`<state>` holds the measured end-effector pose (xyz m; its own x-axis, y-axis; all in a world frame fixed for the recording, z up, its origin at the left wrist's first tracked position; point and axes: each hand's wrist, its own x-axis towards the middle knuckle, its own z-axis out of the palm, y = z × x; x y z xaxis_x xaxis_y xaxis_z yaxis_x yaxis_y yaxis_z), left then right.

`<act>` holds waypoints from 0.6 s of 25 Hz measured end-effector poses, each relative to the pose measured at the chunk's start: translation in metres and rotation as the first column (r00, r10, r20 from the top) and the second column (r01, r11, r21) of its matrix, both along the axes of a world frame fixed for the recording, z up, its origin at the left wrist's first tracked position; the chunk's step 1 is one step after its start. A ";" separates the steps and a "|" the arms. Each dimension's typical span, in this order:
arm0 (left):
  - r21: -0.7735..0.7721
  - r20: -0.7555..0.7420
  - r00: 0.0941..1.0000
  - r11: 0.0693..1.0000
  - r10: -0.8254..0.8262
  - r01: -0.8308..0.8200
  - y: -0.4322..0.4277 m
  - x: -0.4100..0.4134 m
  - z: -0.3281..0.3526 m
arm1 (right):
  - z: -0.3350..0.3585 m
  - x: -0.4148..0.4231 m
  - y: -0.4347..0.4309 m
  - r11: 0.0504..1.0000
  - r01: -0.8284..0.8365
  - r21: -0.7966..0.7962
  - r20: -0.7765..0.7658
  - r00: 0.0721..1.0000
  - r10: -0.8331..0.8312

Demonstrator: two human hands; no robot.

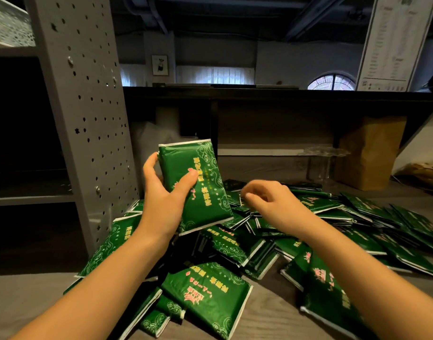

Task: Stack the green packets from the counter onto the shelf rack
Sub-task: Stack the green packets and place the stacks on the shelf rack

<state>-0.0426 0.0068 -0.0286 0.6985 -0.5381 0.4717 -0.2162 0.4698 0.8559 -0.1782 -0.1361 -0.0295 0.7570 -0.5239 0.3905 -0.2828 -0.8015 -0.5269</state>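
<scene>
My left hand (165,195) grips a green packet (205,202) with pink and yellow print, held upright above the counter, thumb across its front. My right hand (269,200) hovers blurred over the pile of green packets (296,244), fingers loosely curled, holding nothing that I can make out. Several packets lie scattered and overlapping across the grey counter (26,298). The grey perforated shelf rack (87,119) stands at the left, its shelf board (31,198) dark and mostly in shadow.
A brown paper bag (372,153) stands at the back right beside clear glassware (323,163). A dark ledge (259,93) runs above the counter's back. A white panel (424,143) leans at the far right.
</scene>
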 end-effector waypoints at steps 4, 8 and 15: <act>-0.001 -0.018 1.000 1.000 0.024 -0.024 -0.001 0.005 -0.001 | -0.010 0.003 0.011 0.993 0.025 -0.118 -0.280 0.958 -0.058; 0.018 -0.023 0.999 0.999 0.043 -0.042 -0.002 0.008 -0.003 | -0.023 0.010 0.035 0.954 -0.067 -0.292 -0.382 0.923 -0.051; 0.007 -0.037 0.999 0.999 0.031 -0.031 -0.003 0.008 -0.005 | -0.031 0.016 0.045 0.895 -0.061 -0.441 -0.436 0.887 -0.154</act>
<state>-0.0342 0.0038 -0.0332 0.7319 -0.5186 0.4420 -0.1986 0.4581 0.8664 -0.1623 -0.0907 -0.0607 0.8823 -0.4223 0.2079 -0.4430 -0.8943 0.0634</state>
